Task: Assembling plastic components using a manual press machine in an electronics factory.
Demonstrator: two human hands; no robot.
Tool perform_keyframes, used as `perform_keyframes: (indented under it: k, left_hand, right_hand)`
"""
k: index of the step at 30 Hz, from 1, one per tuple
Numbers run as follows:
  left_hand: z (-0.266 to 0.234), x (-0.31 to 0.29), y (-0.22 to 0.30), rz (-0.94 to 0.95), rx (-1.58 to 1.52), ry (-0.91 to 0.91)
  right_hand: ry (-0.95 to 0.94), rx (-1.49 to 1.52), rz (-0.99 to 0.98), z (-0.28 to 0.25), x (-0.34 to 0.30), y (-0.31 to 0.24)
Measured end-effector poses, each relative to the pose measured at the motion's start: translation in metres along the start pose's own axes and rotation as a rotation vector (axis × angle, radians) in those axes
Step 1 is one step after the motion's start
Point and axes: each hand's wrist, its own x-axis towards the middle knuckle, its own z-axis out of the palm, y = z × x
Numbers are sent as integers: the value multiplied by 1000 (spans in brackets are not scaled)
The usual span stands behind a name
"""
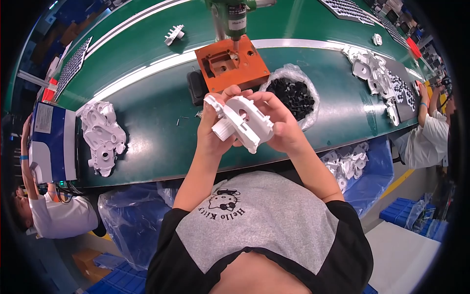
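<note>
Fingers of left hand (212, 126) and right hand (285, 128) grip white molded housing (239, 128), likely orienting; next probably needs aligning to orange fixture (250, 74) beyond fingertips.

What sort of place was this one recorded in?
Most likely a factory assembly line: a green press-like machine stands at an orange fixture block, and heaps of white parts share the green workbench with an open clear bag of small black pieces.
</note>
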Motion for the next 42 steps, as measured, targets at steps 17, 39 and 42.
perform_keyframes:
  k: [17,39,42]
  left_hand:
    - [-4,-3,1,-25,68,53]
    - [3,-33,23,-192,807,383]
    - [-2,-33,6,-90,788,493]
  right_hand:
    - [68,-359,-59,9,2,6]
    - [186,-1258,-393,-12,4,7]
    - [69,-1524,-457,-2,5,31]
